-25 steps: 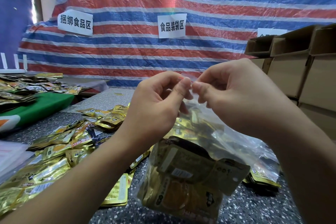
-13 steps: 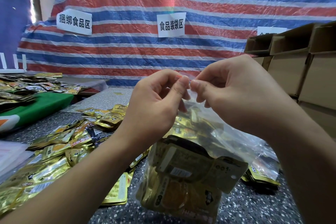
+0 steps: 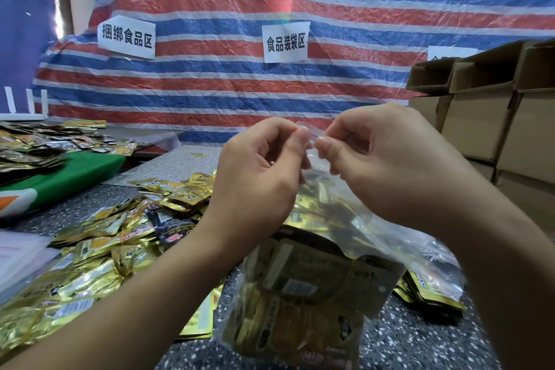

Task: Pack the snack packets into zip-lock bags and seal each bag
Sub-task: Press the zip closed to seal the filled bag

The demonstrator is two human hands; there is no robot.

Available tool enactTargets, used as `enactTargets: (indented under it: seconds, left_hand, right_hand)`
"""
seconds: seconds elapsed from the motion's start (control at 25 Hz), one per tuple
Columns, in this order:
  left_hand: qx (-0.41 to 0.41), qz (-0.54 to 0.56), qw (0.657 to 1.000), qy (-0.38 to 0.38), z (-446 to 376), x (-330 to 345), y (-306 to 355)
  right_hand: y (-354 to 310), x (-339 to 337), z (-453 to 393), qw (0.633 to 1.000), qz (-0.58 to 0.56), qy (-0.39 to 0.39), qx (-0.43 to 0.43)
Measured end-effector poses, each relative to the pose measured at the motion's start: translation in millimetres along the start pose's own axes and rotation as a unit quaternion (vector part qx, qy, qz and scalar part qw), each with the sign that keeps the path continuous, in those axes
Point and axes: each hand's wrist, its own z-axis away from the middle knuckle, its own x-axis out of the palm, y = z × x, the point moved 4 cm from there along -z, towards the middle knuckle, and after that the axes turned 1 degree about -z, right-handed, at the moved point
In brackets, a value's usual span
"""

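A clear zip-lock bag [image 3: 375, 228] filled with gold snack packets [image 3: 303, 303] hangs upright over the speckled table [image 3: 414, 342]. My left hand [image 3: 258, 183] and my right hand [image 3: 387, 165] are raised side by side at the bag's top. Each pinches the zip strip, with its red line, between thumb and forefinger, and the two thumbs almost touch. A heap of loose gold packets [image 3: 99, 249] lies on the table to the left of my left forearm.
More packets [image 3: 432, 288] lie under the bag at the right. Cardboard boxes [image 3: 492, 117] are stacked at the right. A green board [image 3: 69, 174] and another packet pile [image 3: 36, 144] are at the far left. A striped tarp with paper signs [image 3: 285, 42] hangs behind.
Both hands and the bag have stayed almost in place, still pinching the top strip; the hands drifted slightly upward.
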Motion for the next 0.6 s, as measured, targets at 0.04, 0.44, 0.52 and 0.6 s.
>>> enactTargets:
  seconds: [0.04,0.44,0.52,0.6]
  left_hand:
    - [-0.013,0.008,1.000,0.012,-1,-2,-1]
    - [-0.031,-0.013,0.993,0.117,-21,-38,-14]
    - [-0.037,-0.017,0.990,0.133,-24,-44,-18]
    - [-0.037,-0.028,0.988,0.148,-26,-50,-22]
  right_hand:
    - [2,-1,0,1.000,0.004,-0.004,0.000]
    - [7,-6,0,0.998,0.058,-0.022,-0.006]
    - [9,-7,1,0.996,0.079,-0.033,-0.003]
    - [9,-7,2,0.995,0.087,-0.043,-0.001]
